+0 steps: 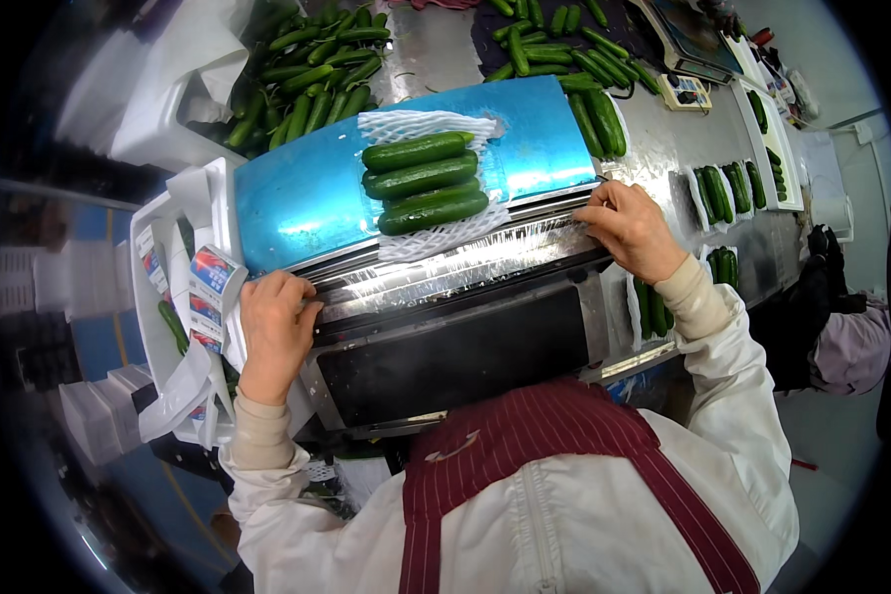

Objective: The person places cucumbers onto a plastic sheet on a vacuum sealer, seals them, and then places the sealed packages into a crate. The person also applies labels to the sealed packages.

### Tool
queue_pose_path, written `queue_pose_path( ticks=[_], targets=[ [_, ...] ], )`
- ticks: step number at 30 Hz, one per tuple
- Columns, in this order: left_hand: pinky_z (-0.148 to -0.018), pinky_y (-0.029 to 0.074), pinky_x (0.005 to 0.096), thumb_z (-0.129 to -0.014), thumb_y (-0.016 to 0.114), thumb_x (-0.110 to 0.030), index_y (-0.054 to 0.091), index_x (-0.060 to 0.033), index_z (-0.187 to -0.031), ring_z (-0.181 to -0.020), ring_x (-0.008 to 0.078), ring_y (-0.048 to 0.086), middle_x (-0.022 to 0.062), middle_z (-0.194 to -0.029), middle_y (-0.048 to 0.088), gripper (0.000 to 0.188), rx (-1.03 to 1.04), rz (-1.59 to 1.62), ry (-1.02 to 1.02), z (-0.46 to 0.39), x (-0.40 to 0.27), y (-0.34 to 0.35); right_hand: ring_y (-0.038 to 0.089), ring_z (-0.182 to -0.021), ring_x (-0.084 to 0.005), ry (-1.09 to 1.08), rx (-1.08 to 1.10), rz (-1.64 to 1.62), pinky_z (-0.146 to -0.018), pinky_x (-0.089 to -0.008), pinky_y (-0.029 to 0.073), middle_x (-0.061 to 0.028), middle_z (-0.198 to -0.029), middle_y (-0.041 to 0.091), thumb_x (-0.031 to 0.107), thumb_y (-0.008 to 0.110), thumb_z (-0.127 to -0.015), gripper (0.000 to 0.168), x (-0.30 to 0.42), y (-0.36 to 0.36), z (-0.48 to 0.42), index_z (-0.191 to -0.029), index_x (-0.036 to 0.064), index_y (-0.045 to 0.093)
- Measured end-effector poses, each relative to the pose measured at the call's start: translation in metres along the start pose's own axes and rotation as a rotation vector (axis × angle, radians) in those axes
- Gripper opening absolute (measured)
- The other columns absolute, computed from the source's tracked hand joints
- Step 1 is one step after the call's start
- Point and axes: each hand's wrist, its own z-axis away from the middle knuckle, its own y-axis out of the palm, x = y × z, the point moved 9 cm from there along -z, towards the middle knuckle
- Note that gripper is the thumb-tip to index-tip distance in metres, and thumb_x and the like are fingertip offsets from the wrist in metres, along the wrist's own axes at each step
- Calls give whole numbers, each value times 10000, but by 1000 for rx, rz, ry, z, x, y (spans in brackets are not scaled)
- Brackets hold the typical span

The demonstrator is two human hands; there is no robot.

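Several green cucumbers point(425, 183) lie side by side on a white foam net sleeve point(445, 241), on the blue top point(297, 200) of a wrapping machine. Along the machine's near side runs clear plastic film point(445, 267) over a roll. My left hand point(273, 327) is at the film's left end, thumb and fingers pinched together at its edge. My right hand point(631, 226) pinches the film's edge at the right end, beside the metal bar. The film between my hands lies wrinkled and shiny below the cucumbers.
A dark panel point(453, 356) fronts the machine. At left, a white foam box point(226, 185) holds printed labels and a cucumber. Loose cucumbers point(319, 74) are piled behind. At right are packed cucumbers point(713, 194), a white tray point(787, 148), a power strip point(684, 93) and a scale point(687, 37).
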Motion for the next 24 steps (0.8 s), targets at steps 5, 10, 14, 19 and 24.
queue_pose_path(
  ticks=[5,10,14,19,24],
  targets=[
    [-658,370,353,-632,736,-51,610,-104,-793,-731,228,560,40,-773,569,211,3,-28,346,-25,-36,20,572,-778,-198,-137,17,85,-670,-331,379,-15,-846,567,62,656,-744,167,8,25,-10,-891,133,691],
    [-578,421,354,-713,662,11,602,-77,-779,-674,252,578,63,-747,555,125,-38,217,335,-21,-27,40,580,-754,-217,-195,-73,31,-661,-339,393,-32,-848,589,36,651,-741,107,28,30,-9,-833,87,634],
    [-565,447,365,-709,627,92,578,-30,-757,-666,309,579,122,-717,535,140,-94,468,165,14,-19,24,587,-730,-262,-153,-138,-97,-624,-356,438,-81,-856,581,11,669,-733,112,41,11,29,-817,50,606],
    [-587,545,312,-840,546,110,540,2,-819,-692,242,646,154,-923,578,110,-71,834,-131,75,-29,-2,647,-793,-271,16,-80,-273,-681,-334,525,-116,-860,562,-56,654,-789,119,80,-29,85,-871,3,593],
    [-751,586,395,-955,534,-50,455,-11,-891,-938,354,675,223,-998,639,109,-427,1380,-61,27,-35,-57,663,-888,-255,-33,-413,-465,-767,-326,529,-194,-949,653,-106,572,-844,97,87,-103,51,-875,-16,592]
  ],
)
